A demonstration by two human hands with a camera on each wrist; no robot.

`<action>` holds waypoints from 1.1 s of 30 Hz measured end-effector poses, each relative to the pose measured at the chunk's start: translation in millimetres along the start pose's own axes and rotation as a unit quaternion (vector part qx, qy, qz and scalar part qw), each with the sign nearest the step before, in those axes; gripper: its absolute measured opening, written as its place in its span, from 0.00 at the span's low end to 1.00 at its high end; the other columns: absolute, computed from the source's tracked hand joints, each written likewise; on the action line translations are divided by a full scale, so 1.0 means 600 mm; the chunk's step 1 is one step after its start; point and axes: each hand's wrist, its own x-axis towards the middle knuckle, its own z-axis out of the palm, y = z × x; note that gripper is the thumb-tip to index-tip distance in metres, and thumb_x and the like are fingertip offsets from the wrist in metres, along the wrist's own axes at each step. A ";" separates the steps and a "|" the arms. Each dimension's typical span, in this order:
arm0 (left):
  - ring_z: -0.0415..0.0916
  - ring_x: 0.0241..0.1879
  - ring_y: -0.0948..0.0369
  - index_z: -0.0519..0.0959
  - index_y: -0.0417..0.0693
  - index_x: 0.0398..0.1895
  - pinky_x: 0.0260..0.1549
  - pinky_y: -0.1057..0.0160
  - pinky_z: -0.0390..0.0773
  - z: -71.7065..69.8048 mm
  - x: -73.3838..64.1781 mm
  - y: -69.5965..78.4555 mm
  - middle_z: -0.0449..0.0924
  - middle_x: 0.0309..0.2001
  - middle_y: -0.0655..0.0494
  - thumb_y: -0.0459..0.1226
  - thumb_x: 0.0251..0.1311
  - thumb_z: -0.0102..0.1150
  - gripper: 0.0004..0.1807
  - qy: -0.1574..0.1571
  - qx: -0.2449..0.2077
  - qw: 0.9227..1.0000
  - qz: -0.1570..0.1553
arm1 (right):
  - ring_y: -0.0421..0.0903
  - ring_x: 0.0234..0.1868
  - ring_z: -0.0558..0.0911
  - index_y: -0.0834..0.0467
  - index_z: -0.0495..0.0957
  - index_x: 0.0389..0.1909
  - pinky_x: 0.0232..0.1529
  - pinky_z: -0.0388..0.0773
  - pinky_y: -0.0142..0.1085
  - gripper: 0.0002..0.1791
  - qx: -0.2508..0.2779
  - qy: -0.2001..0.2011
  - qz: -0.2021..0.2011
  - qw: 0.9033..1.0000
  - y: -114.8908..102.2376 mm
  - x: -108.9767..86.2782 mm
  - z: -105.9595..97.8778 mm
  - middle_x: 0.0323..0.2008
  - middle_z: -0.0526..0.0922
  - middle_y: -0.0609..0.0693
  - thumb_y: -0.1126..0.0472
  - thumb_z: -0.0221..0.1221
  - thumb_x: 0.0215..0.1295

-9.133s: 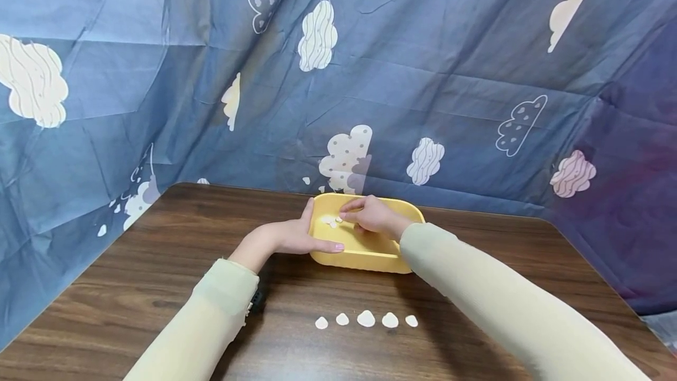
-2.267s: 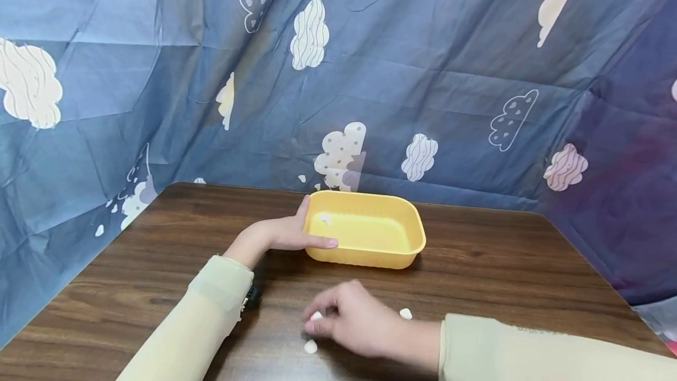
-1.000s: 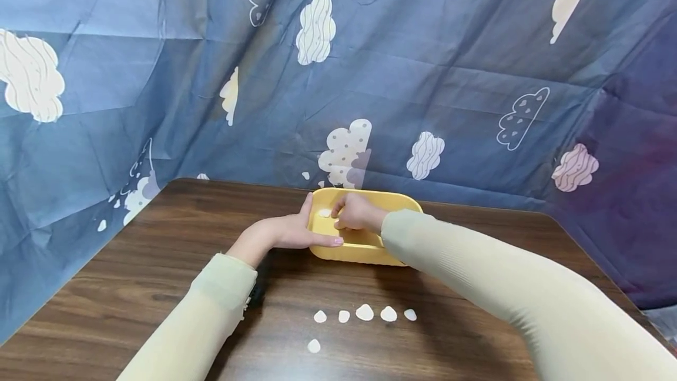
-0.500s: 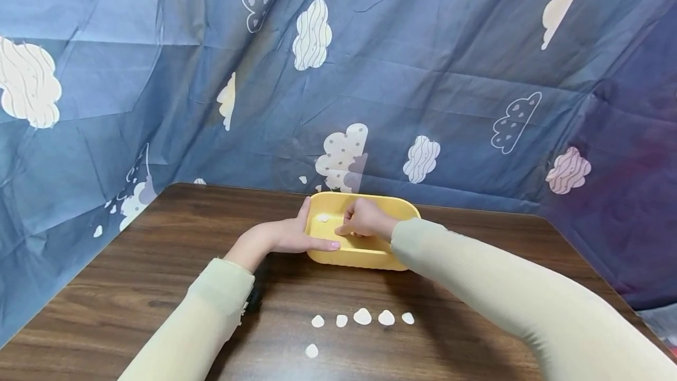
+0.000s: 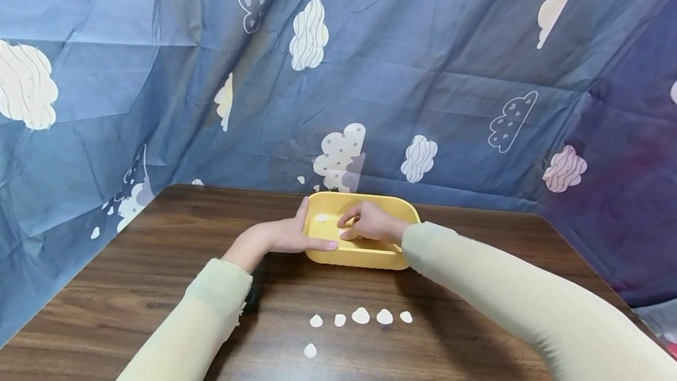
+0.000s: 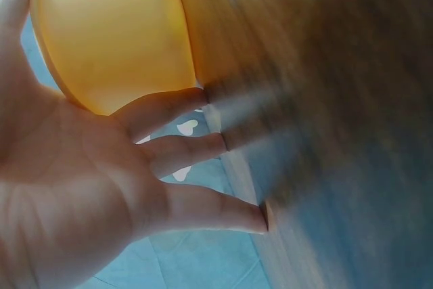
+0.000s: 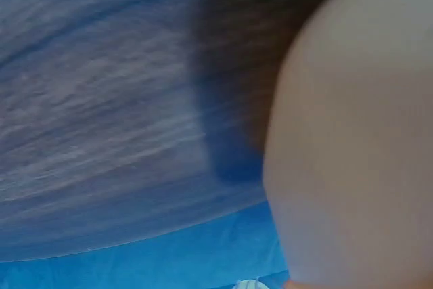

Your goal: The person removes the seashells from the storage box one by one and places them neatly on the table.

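A yellow oblong plastic box stands near the back of the table. My left hand lies against its left end, the thumb over the near rim; in the left wrist view, the left hand's fingers stretch out straight beside the box. Inside the box, my right hand has curled fingers and holds a small white shell-like piece at the thumb and fingertips. Another white piece lies at the box's left end. The right wrist view shows only blurred skin, not the fingers.
In front of the box, several white shell-like pieces lie in a row on the dark wood table. A single piece sits below the row's left end. A blue cloud-print cloth hangs behind the table.
Since the earliest frame, one piece has been set below the row. My right hand went back into the box, and its fingertips have now spread around a white piece. The left hand stays put.
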 end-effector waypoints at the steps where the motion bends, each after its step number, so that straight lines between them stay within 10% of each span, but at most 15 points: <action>1: 0.65 0.77 0.47 0.18 0.47 0.85 0.76 0.46 0.67 0.000 0.000 0.000 0.43 0.86 0.34 0.71 0.56 0.67 0.79 0.000 0.000 1.000 0.001 | 0.43 0.34 0.76 0.61 0.89 0.54 0.32 0.73 0.30 0.19 -0.003 0.005 -0.004 1.000 0.003 0.000 0.001 0.42 0.86 0.53 0.64 0.75 0.62; 19: 0.65 0.77 0.46 0.18 0.45 0.85 0.77 0.46 0.66 0.000 -0.002 0.002 0.42 0.86 0.33 0.70 0.58 0.67 0.79 0.001 -0.006 1.000 0.005 | 0.40 0.33 0.75 0.59 0.89 0.35 0.35 0.71 0.30 0.02 -0.024 0.035 -0.045 0.998 0.008 -0.003 0.015 0.27 0.82 0.44 0.65 0.72 0.66; 33: 0.64 0.78 0.46 0.18 0.46 0.85 0.78 0.47 0.65 -0.001 -0.002 0.003 0.43 0.86 0.32 0.69 0.58 0.67 0.78 -0.001 -0.008 1.000 0.006 | 0.41 0.36 0.77 0.63 0.85 0.46 0.41 0.75 0.31 0.07 -0.118 0.024 -0.113 0.986 -0.010 0.003 0.010 0.33 0.83 0.50 0.67 0.66 0.70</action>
